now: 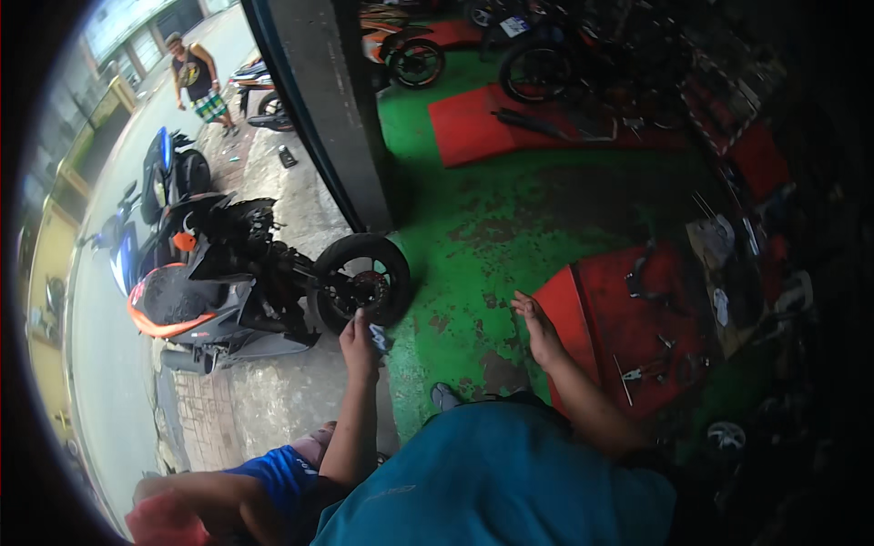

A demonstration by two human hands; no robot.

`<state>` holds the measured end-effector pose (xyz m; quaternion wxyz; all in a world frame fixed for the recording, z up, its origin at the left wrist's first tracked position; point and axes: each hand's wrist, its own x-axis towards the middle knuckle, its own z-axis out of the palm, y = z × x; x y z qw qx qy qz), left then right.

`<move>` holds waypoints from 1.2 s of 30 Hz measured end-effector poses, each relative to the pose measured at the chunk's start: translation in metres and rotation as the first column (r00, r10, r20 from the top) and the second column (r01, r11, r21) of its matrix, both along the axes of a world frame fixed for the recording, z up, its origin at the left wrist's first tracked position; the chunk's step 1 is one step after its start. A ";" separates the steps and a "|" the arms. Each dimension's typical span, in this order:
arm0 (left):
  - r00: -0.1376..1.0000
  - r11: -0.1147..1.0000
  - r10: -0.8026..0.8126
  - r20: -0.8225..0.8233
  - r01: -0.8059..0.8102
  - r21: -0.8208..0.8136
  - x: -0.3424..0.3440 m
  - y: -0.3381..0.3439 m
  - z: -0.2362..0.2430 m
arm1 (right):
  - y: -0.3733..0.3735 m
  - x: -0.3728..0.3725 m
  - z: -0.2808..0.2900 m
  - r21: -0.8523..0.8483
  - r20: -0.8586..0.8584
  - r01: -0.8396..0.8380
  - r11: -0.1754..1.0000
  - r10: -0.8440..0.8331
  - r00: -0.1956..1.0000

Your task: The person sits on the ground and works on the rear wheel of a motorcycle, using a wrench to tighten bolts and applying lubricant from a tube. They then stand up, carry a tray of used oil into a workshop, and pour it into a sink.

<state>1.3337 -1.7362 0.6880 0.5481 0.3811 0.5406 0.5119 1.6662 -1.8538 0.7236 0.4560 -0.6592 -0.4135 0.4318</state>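
Note:
My left hand (359, 346) is raised in front of the motorcycle's wheel, its fingers curled together. Whatever they hold, if anything, is hidden. A small white-and-blue thing (379, 338) shows just beside it; I cannot tell whether the hand touches it. Behind that hand stands a partly stripped orange-and-black motorcycle (228, 300), its black-tyred wheel (399, 278) turned toward me. My right hand (539, 329) hangs in the air with fingers stretched out and nothing in it, near the left edge of a red platform (583, 318).
Hand tools (637, 371) and parts lie on the red platform. Another person (273, 473) in blue is close at my lower left. A concrete pillar (341, 118) rises ahead. Beyond are a second red ramp (473, 127), parked motorcycles (537, 71) and a person (196, 77) outside.

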 end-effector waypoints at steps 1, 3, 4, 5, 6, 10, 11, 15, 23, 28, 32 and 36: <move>1.000 0.996 -0.023 -0.017 0.021 -0.082 -0.008 -0.004 0.005 | -0.014 0.020 -0.020 0.005 0.024 0.057 0.998 -0.057 0.998; 0.998 0.956 -0.054 -0.019 0.046 -0.289 -0.021 -0.015 0.004 | -0.049 0.050 -0.046 0.011 0.067 0.271 0.963 -0.271 0.960; 0.995 0.964 -0.095 -0.024 0.086 -0.250 -0.042 -0.018 -0.034 | -0.076 0.068 -0.062 0.032 0.184 0.367 0.930 -0.367 0.912; 0.991 0.971 -0.128 -0.024 0.120 -0.206 -0.058 -0.021 -0.076 | -0.100 0.086 -0.080 0.060 0.299 0.449 0.891 -0.446 0.844; 0.981 0.947 -0.180 -0.074 0.153 -0.281 -0.064 -0.031 -0.094 | -0.123 0.101 -0.099 0.087 0.410 0.513 0.854 -0.500 0.763; 0.879 0.850 -0.408 -0.248 0.266 -0.454 -0.081 -0.059 -0.146 | -0.242 0.162 -0.151 0.047 0.610 0.812 0.582 -0.660 0.438; 0.815 0.779 -0.531 -0.230 0.363 -0.511 -0.077 -0.058 -0.153 | -0.268 0.179 -0.153 -0.049 0.598 0.876 0.479 -0.689 0.410; 0.647 0.812 -0.551 -0.528 0.267 -0.519 -0.078 -0.054 -0.150 | -0.289 0.221 -0.143 -0.199 0.674 0.974 0.110 -0.706 0.218; 0.595 0.869 -0.494 -0.634 0.356 -0.344 -0.016 0.012 -0.121 | -0.254 0.299 -0.156 -0.579 0.634 0.804 -0.139 -0.697 0.336; 0.489 0.854 -0.513 -0.706 0.373 -0.362 0.014 0.042 -0.137 | -0.237 0.301 -0.179 -0.514 0.740 0.821 -0.249 -0.614 0.277; 0.375 0.802 -0.569 -0.732 0.451 -0.393 0.060 0.048 -0.145 | -0.240 0.310 -0.174 -0.553 0.661 0.821 -0.145 -0.676 0.326; 0.383 0.756 -0.641 -0.665 0.467 -0.460 0.091 0.063 -0.152 | -0.238 0.312 -0.188 -0.466 0.699 0.873 -0.144 -0.664 0.264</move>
